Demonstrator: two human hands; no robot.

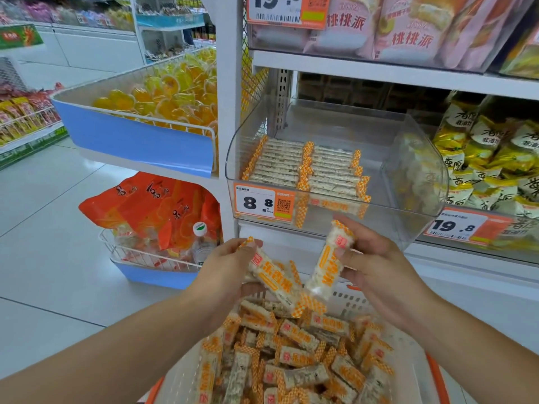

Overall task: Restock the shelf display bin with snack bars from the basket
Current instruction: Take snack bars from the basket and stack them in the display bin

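While I hold a snack bar in each hand above the basket [408, 360], the slip I worry about most is a bar sliding out, because the wrappers look glossy and I grip each one near a single end. If I tip the bar in my left hand [224, 269] any further, its free end could catch on the heap below my fingers and twist loose. The clear display bin [335, 199] sits above and beyond my fingertips, with a raised front lip, so a bar carried too low could knock that lip and drop to the floor or back into the basket.

My left fingers are curled round the upper end of a slanted bar [274, 279], thumb on top; I think there may be a second bar tucked behind it, but the wrappers blur together there. My right hand [376, 263] pinches an upright bar [329, 263] between thumb and fingers, closed only as far as the bar's width.

Two neat rows of bars [303, 167] already lie in the bin, well beyond my fingers, and many more bars lie loose in the basket beneath my wrists.
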